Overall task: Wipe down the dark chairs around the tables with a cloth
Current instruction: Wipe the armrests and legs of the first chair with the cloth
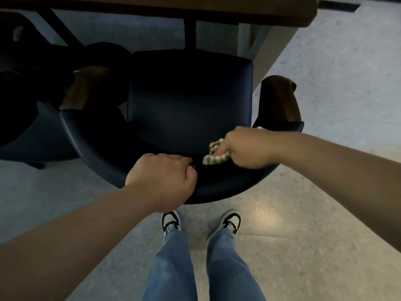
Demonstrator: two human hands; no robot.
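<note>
the right hand pinches a soft, bunched cloth on the chair back, just beside the left hand, which grips the top. the cloth looks light; keep holding its middle.

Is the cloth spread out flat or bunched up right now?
Bunched up. The cloth shows only as a crumpled wad sticking out of the right hand, pressed on the chair's backrest.

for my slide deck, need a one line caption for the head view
Left hand grips the chair backrest while right hand wipes it with a cloth.
</note>
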